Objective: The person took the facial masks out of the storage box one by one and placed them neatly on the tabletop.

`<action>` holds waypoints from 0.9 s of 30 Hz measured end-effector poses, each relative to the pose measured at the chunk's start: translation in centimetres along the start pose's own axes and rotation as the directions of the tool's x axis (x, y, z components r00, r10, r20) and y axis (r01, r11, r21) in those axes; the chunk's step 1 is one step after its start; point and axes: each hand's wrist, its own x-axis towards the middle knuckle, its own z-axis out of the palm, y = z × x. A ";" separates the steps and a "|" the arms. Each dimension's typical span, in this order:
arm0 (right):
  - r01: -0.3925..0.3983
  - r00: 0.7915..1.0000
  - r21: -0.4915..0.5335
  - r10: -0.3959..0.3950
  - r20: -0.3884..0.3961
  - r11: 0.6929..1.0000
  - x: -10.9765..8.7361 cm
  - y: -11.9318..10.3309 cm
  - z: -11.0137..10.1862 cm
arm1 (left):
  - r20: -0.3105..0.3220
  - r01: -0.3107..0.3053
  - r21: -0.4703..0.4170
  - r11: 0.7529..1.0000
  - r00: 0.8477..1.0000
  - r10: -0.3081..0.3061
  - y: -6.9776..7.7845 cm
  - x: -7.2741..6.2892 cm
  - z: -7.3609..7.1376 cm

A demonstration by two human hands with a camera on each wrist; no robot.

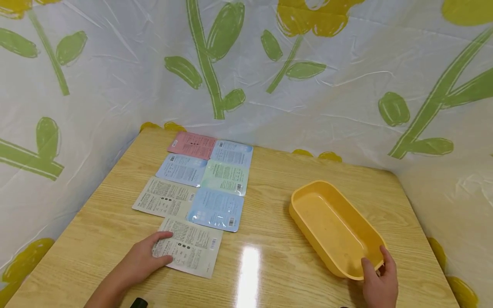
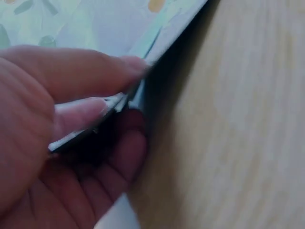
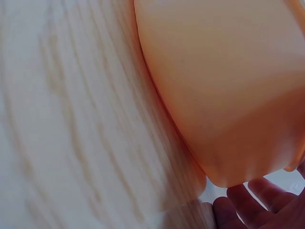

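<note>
My left hand [image 1: 144, 259] pinches the left edge of a flat grey-green printed packet [image 1: 196, 250] near the table's front. In the left wrist view the thumb [image 2: 95, 74] lies on top of the packet and curled fingers are beneath it. My right hand [image 1: 381, 280] grips the near right end of a yellow plastic tub [image 1: 327, 220], thumb inside the rim and fingers outside. The right wrist view shows fingers [image 3: 245, 205] against the tub's outer wall [image 3: 209, 95]. Nothing lies inside the tub.
Beyond the held packet, two columns of packets lie on the wooden table [image 1: 269, 192]: a pink one [image 1: 192, 145], a green one [image 1: 225, 176], another grey-green one [image 1: 163, 199] and several blue ones [image 1: 216, 209]. Flower-printed sheeting [image 1: 246, 124] borders the table at back and sides.
</note>
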 end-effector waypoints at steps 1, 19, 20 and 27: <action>0.001 1.000 -0.002 -0.001 -0.003 1.000 0.0 0.0 0.0 | 0.005 -0.006 0.015 1.000 1.000 0.006 0.1 0.0 -0.1; 0.010 1.000 0.029 -0.010 -0.026 1.000 0.4 0.7 0.0 | -0.014 -0.011 0.299 0.954 1.000 0.016 1.0 -0.8 -0.4; 0.008 1.000 0.033 -0.007 -0.026 0.999 0.4 0.7 0.0 | -0.021 -0.007 0.311 0.950 1.000 0.015 1.0 -0.8 -0.4; 0.006 1.000 0.031 -0.005 -0.025 1.000 0.4 0.7 0.0 | -0.053 -0.003 0.353 0.935 0.998 0.023 1.2 -0.8 -0.6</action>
